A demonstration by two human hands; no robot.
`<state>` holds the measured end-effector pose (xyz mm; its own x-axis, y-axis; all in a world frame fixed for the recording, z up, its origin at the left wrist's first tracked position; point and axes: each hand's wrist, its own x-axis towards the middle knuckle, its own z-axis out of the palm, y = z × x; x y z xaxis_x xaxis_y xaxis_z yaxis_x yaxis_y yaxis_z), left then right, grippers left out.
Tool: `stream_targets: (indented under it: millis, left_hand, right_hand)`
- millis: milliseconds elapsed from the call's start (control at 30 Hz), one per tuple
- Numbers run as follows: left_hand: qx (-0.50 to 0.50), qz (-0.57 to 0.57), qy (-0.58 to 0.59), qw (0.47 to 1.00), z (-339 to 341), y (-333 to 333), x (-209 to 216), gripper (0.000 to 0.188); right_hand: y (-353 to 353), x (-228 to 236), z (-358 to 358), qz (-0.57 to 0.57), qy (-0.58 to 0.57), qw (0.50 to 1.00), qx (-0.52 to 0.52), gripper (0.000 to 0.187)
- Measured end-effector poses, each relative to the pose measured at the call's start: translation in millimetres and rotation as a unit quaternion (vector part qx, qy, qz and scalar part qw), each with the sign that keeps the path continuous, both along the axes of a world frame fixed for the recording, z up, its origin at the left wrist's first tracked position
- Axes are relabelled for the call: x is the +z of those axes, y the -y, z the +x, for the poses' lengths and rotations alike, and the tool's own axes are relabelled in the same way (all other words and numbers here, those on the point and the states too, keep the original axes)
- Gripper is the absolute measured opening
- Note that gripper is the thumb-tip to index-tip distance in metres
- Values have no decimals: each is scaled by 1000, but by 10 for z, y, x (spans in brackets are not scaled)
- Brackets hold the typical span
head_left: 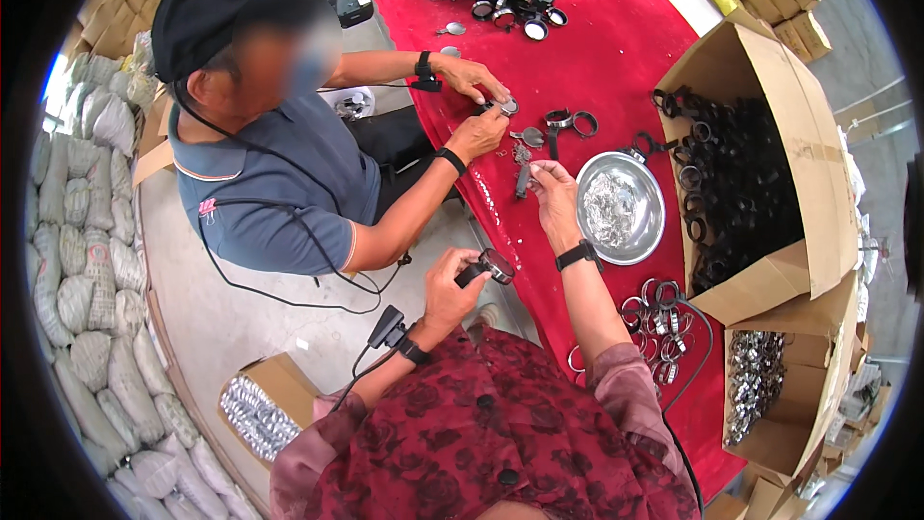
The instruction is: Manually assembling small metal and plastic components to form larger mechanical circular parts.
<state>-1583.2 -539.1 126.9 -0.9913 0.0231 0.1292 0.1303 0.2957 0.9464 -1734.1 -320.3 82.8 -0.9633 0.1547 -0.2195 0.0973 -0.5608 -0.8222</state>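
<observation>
Left hand: the wearer's left hand (pixel 452 291), at the near left of the table edge, has its fingers closed on a round piece (pixel 497 267) with a dark band.
Place of the round piece: it juts out to the right of the fingers, at the near-left edge of the red cloth (pixel 616 87); its face looks dark red inside a shiny rim.
Right hand: the wearer's right hand (pixel 555 197) reaches over the cloth, its fingertips at a small dark strip (pixel 523 181) just to their left; I cannot tell whether they pinch it or only touch it.
Around the right hand: a metal bowl (pixel 662 200) of small shiny bits is just to the right, and a dark ring (pixel 584 123) lies beyond on the far side.
Co-worker: a person (pixel 279 183) at the far left has both hands at another round piece (pixel 506 108) on the cloth.
Right side: a large carton (pixel 833 202) holds black rings; metal rings (pixel 664 327) lie in a heap nearer.
Hard to make out: fingers cover part of the left hand's band; the bits in the bowl blur together; the carton's black rings merge into a dark mass.
</observation>
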Motion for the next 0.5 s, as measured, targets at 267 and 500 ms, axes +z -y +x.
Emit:
stream_targets:
  millis: [267, 500]
  left_hand:
    - [9, -20, -19, 1000, 28, -7, -30, 34]
    - [2, -2, -21, 1000, 62, -6, -47, 33]
  right_hand:
    - [-20, -153, 335, 249, 1, 968, 18, 2]
    - [-108, -491, 523, 266, 36, 963, 15, 4]
